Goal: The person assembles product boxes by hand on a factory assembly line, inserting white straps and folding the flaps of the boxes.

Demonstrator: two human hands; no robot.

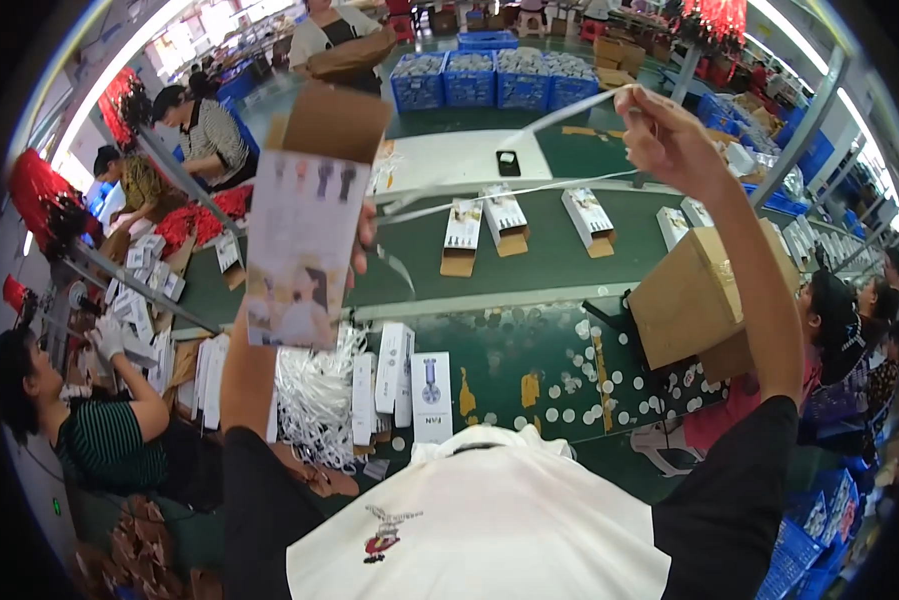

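Note:
My left hand is closed round a tall white printed carton, lifted above the bench with its brown flap up at the top. Only some of its fingers show past the carton's right side. Raised at the upper right, my right hand pinches a white ribbon-like strap between thumb and fingers. The strap runs slanting down to the left toward my left hand and the carton. Where it ends there is hidden. A heap of white straps lies below the carton, beside several standing white fan boxes.
Open-flapped cartons lie along the green conveyor ahead. A large brown cardboard box stands at the right. White discs are scattered on the green bench. A co-worker sits at the left; blue crates stand farther back.

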